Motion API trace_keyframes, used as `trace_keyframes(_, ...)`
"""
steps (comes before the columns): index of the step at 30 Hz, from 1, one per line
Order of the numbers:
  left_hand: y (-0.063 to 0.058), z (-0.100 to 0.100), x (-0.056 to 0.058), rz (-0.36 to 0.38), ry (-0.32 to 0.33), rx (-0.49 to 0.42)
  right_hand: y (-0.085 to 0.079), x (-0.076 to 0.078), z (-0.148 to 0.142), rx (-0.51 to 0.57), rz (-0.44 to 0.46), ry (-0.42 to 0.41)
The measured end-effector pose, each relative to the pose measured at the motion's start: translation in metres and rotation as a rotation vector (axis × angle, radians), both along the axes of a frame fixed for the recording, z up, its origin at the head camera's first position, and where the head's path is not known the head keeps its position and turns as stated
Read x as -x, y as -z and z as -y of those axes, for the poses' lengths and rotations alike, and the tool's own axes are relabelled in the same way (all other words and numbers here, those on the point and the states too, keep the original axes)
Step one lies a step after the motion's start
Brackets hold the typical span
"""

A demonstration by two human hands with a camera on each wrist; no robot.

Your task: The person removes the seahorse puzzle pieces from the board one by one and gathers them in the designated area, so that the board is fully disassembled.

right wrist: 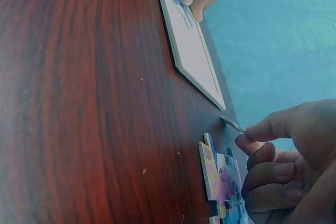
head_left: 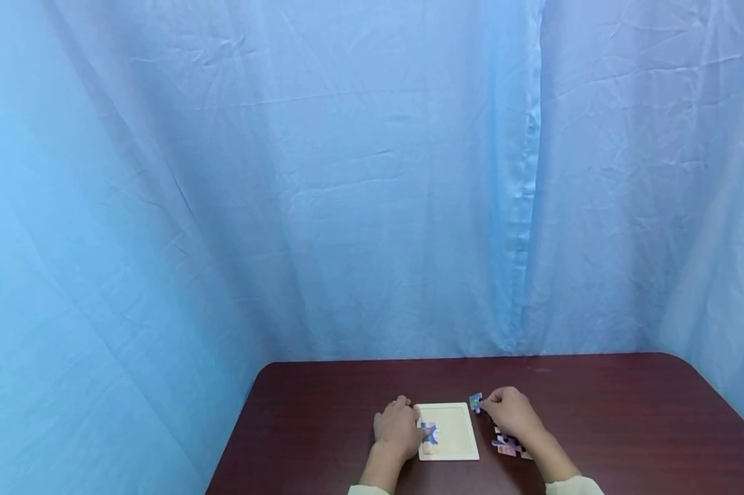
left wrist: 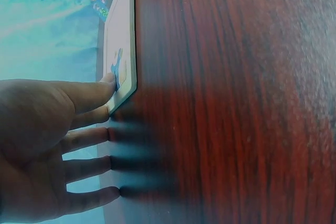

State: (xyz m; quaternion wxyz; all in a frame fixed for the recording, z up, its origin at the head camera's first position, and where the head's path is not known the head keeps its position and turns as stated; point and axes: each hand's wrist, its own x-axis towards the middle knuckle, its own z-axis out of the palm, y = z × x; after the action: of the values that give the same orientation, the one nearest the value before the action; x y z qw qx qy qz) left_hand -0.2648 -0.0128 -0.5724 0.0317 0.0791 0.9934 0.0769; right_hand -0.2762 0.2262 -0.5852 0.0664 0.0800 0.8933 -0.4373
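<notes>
Between finger and thumb, my right hand point(head_left: 513, 414) pinches a small blue-green jigsaw puzzle piece point(head_left: 475, 402) just off the right side of a pale puzzle tray point(head_left: 458, 440). In the right wrist view this held piece point(right wrist: 231, 124) shows nearly edge-on, above the table. My left hand point(head_left: 398, 430) is at the tray's left edge. Its thumb point(left wrist: 102, 88) presses on the blue puzzle pieces point(head_left: 431, 432) lying in the tray's lower left part, while its other fingers stretch out past the tray, tips at the table. The thumb hides part of those pieces.
Several loose puzzle pieces point(right wrist: 218, 177) lie together beneath and beside my right hand, partly covered by it. The dark red wooden table point(head_left: 322, 412) has rounded far corners, and blue curtains point(head_left: 378, 206) hang behind it and at the sides.
</notes>
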Motion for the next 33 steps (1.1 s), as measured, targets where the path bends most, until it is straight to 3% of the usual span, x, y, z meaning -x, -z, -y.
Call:
trace_keyframes(19,-0.0043,-0.0004,-0.0009,0.012,0.003,-0.014,-0.002,-0.0017,-0.0014,-0.005,0.014,0.028)
trace_keyframes(33,-0.0011,0.001,-0.001,0.02,0.008,-0.021,-0.0006,-0.0028,-0.0044,-0.025,-0.074,0.044)
